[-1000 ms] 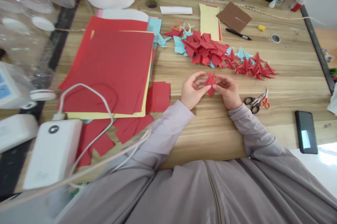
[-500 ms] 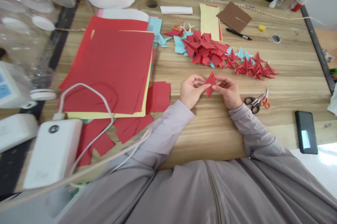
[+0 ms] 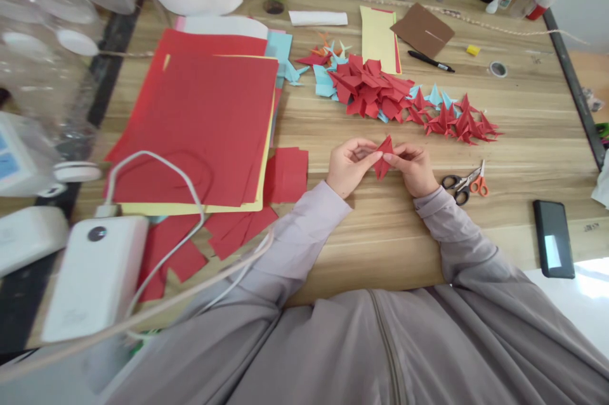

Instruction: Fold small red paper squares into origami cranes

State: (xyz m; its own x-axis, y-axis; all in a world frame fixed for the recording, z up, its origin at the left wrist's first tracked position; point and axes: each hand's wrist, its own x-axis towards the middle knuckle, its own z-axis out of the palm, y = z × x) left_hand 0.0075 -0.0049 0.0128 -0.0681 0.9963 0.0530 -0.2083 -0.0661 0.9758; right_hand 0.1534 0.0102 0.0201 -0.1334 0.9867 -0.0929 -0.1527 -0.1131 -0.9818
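The wooden table (image 3: 523, 138) fills the frame, and there's plenty on it. A big stack of red sheets (image 3: 200, 126) spreads across the centre left, with a white power bank (image 3: 95, 278) and its cable in the lower left. Up in the upper middle sits a heap of folded red shapes (image 3: 371, 91), a few pale blue ones mixed in. Dead centre now: the left hand (image 3: 347, 167) and the right hand (image 3: 416, 170) meet just above the tabletop, fingertips and thumbs of both pinched onto one thing between them. A black phone (image 3: 553, 239) lies at the right edge, and orange-handled scissors (image 3: 464, 183) rest just right of the right hand. And there it is, the folded red piece (image 3: 383, 160), gripped from both sides, its point sticking up, below the heap.
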